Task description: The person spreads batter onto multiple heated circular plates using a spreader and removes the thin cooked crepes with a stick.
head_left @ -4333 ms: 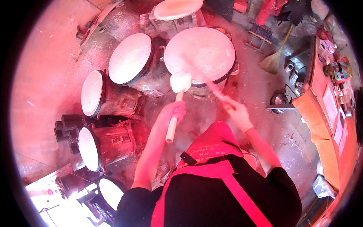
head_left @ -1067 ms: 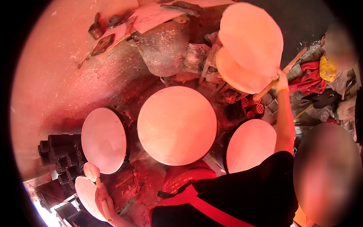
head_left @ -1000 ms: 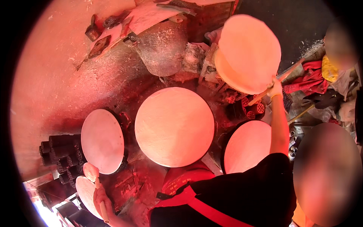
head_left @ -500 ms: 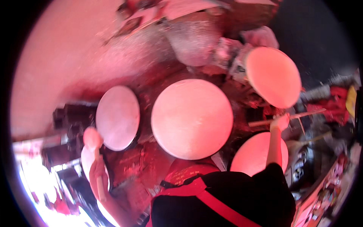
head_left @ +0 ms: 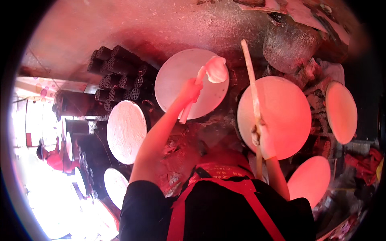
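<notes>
My left hand (head_left: 189,91) is wrapped around a pale handle (head_left: 183,117) with a soft, whitish dough-like lump (head_left: 217,70) at its far end. It hangs over the far part of a round griddle (head_left: 171,76) with a dull pale surface. I cannot tell if the lump touches it. My right hand (head_left: 264,140) grips a long flat wooden stick (head_left: 250,72) that points away from me. The stick crosses above the left part of another round griddle (head_left: 287,108), whose surface looks smooth and pinkish.
More round griddles stand around: a textured white one (head_left: 126,130) at left, a white one (head_left: 115,182) nearer, a tilted-looking one (head_left: 341,112) at far right and another (head_left: 311,178) at near right. Perforated coal briquettes (head_left: 118,66) are stacked at back left. A wrapped rounded bundle (head_left: 287,44) lies far right.
The view has swung left. My left hand has brought the lump from the left side over a griddle. The stick in my right hand, sideways before, now points away from me.
</notes>
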`<state>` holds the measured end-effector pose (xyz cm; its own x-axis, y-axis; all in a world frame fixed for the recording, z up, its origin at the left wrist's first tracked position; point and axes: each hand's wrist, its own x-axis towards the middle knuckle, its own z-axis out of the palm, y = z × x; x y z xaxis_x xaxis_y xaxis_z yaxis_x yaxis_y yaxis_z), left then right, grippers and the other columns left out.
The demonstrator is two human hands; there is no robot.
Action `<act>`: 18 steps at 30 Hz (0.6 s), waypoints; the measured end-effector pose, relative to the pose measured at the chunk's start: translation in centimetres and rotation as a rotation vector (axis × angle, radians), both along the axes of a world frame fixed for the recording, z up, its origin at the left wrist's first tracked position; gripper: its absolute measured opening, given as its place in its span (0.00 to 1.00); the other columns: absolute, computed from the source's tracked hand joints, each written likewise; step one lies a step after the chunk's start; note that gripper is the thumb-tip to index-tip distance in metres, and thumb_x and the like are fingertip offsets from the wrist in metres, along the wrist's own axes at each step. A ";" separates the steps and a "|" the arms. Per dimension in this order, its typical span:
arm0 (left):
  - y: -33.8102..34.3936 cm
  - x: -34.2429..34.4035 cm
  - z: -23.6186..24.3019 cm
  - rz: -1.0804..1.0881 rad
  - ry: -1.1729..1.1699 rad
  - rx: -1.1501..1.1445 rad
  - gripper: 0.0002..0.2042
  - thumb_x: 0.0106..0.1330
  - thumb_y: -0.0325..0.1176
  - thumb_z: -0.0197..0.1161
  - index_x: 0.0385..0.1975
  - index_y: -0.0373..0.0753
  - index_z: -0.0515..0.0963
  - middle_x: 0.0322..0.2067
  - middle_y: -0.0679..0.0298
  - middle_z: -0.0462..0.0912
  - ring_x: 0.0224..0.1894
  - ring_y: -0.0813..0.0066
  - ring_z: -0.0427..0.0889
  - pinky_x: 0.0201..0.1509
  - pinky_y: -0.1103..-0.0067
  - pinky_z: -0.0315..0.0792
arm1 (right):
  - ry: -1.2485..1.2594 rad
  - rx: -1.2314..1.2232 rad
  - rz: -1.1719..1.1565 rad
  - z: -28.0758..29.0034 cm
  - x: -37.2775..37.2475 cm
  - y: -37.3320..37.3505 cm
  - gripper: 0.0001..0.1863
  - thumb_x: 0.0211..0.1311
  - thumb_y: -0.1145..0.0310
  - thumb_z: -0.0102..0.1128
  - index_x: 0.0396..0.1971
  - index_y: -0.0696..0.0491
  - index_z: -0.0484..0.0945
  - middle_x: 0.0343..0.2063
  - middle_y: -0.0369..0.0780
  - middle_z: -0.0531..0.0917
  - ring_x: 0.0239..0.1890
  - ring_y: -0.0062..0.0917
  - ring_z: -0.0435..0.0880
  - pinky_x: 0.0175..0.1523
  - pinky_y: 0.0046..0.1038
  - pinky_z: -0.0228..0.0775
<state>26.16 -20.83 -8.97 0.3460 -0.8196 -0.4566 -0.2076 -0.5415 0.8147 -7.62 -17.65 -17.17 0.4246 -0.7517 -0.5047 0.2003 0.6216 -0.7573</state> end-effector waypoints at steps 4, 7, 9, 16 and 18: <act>-1.5 5.4 -5.4 -0.053 -0.680 -0.342 0.06 0.52 0.23 0.53 0.30 0.35 0.73 0.22 0.52 0.75 0.31 0.39 0.74 0.37 0.57 0.69 | 0.732 -0.841 -0.195 -0.6 9.9 5.7 0.22 0.63 0.67 0.54 0.58 0.48 0.71 0.24 0.38 0.73 0.27 0.28 0.76 0.35 0.30 0.69; -1.4 6.4 -5.5 0.082 -0.671 -0.623 0.06 0.50 0.21 0.55 0.29 0.36 0.73 0.26 0.53 0.75 0.34 0.44 0.75 0.37 0.58 0.69 | 1.107 -0.963 -0.178 -1.7 13.2 8.5 0.30 0.59 0.69 0.59 0.62 0.34 0.67 0.29 0.41 0.74 0.31 0.35 0.78 0.38 0.35 0.70; -0.9 7.9 -3.9 0.075 -0.721 -0.682 0.06 0.49 0.21 0.55 0.27 0.36 0.74 0.27 0.53 0.74 0.36 0.45 0.75 0.38 0.60 0.68 | 1.174 -0.892 -0.072 -2.1 15.4 8.8 0.29 0.59 0.67 0.58 0.62 0.32 0.67 0.29 0.42 0.74 0.31 0.36 0.78 0.37 0.37 0.70; 4.2 12.2 2.3 0.129 -0.646 -0.801 0.06 0.47 0.22 0.57 0.27 0.34 0.76 0.26 0.51 0.76 0.31 0.50 0.78 0.35 0.64 0.69 | 0.509 -0.811 -0.194 -3.1 24.4 0.3 0.25 0.66 0.67 0.49 0.64 0.42 0.65 0.20 0.38 0.72 0.19 0.26 0.74 0.26 0.31 0.66; 7.4 14.1 1.7 0.175 -0.442 -0.602 0.04 0.50 0.24 0.58 0.26 0.34 0.76 0.21 0.54 0.75 0.24 0.58 0.77 0.29 0.68 0.68 | 0.182 -0.244 -0.037 1.9 25.9 0.3 0.24 0.66 0.66 0.49 0.63 0.44 0.65 0.17 0.33 0.69 0.11 0.18 0.68 0.16 0.24 0.59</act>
